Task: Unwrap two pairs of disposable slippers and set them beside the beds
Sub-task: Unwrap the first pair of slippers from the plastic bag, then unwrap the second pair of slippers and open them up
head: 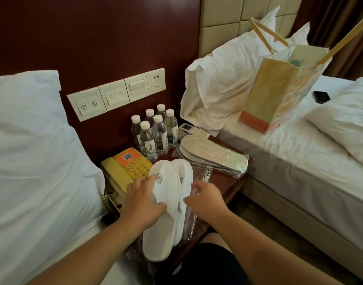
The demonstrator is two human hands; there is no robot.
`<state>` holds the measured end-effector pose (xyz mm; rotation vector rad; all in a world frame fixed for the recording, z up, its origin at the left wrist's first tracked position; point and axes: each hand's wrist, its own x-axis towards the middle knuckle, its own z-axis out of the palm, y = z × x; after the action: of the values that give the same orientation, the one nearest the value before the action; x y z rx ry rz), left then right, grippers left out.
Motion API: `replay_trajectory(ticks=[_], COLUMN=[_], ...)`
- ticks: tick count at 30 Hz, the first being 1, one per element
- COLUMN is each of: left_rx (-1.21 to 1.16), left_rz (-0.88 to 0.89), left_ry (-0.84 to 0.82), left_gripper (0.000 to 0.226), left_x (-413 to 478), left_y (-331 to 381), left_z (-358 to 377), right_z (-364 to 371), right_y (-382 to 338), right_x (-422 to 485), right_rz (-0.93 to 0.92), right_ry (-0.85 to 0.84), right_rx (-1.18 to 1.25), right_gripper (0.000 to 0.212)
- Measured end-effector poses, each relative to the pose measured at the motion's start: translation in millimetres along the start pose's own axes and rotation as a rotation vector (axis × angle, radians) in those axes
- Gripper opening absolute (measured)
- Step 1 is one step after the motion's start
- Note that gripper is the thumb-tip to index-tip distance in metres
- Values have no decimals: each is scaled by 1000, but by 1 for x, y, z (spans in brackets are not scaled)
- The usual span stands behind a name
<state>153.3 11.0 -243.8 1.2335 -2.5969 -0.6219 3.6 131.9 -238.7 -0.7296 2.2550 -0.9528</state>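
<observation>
A pair of white slippers (165,212) lies over the front edge of the nightstand, out of its wrapper, one slipper partly on top of the other. My left hand (142,199) grips the top slipper across its strap. My right hand (205,199) hovers at the right slipper's side, fingers pinching the clear plastic wrapper (199,182) that lies crumpled under and beside the pair. A second pair of slippers (213,154), still sealed in clear plastic with soles up, rests at the back right of the nightstand.
The nightstand (230,182) also holds a yellow telephone (126,169), several water bottles (154,132) and a remote (194,130). Beds flank it left (32,161) and right (299,153). A paper bag (279,89) and a black object (321,97) sit on the right bed.
</observation>
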Motion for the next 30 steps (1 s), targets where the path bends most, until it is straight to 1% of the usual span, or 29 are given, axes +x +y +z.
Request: replay_trajectory(ticks=[2,4,7,11,13,14,16,18,20,22,24,26,28,30], left_rx=[-25,-45,-43,-19,-44,-97,-277,-419,-507,-578,-599,-611,-673,-746], left_rz=[92,159,224,235,218,195,109,-1,-100,-185,-247,-280,-326,-393], left_ry=[23,31,27,-49,-108,-148,-229,-275,-319,-368,-386,-401,-453,-529], left_gripper=[71,60,55,52,52,53,57,62,65,65,54,44,46,52], left_x=[9,19,38,66,81,89,105,123,139,150,156,158,158,157], left_y=[17,35,61,89,101,107,120,133,145,153,160,164,168,173], left_z=[-6,-9,-6,15,30,38,54,72,91,109,127,139,143,143], right_z=[-14,-28,-50,-80,-93,-98,-107,-113,-116,-117,-119,-123,-127,-130], right_y=[-3,-6,-4,10,23,30,45,62,79,97,110,118,122,123], right_x=[1,3,16,46,67,78,102,127,150,170,182,189,190,187], right_rz=[-62,-87,-120,-161,-171,-172,-174,-168,-154,-145,-158,-200,-245,-257], right_ry=[24,39,80,127,133,130,121,111,65,1,-32,-3,49,94], right_rx=[-61,-95,-137,-223,-277,-301,-364,-466,-588,-673,-670,-594,-526,-459], right_gripper=[57,56,51,50,51,54,64,81,101,111,104,86,75,71])
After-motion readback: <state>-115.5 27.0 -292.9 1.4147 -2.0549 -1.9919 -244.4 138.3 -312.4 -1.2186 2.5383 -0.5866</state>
